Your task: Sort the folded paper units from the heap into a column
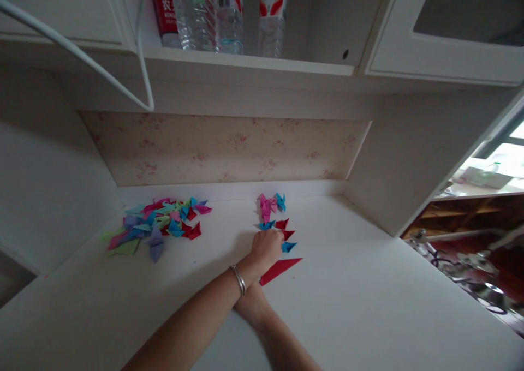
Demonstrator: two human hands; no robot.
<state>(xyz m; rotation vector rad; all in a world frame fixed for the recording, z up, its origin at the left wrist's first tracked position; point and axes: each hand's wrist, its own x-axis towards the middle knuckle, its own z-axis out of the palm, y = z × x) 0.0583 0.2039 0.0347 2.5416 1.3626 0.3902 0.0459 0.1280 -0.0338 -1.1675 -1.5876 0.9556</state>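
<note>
My left hand, with silver bangles at the wrist, is closed beside a short column of small folded papers. Just past its knuckles lie a dark red folded paper and a blue folded paper. What the curled fingers hold, if anything, is hidden. My right hand is tucked under the left wrist, its fingers out of sight. A larger, long pointed red folded paper lies close to both hands. Farther back are pink and blue folded papers.
A pile of many-coloured folded papers lies left on the white desktop. Plastic bottles stand on the shelf above. A white cable or rod hangs at upper left. Side panels flank the desk.
</note>
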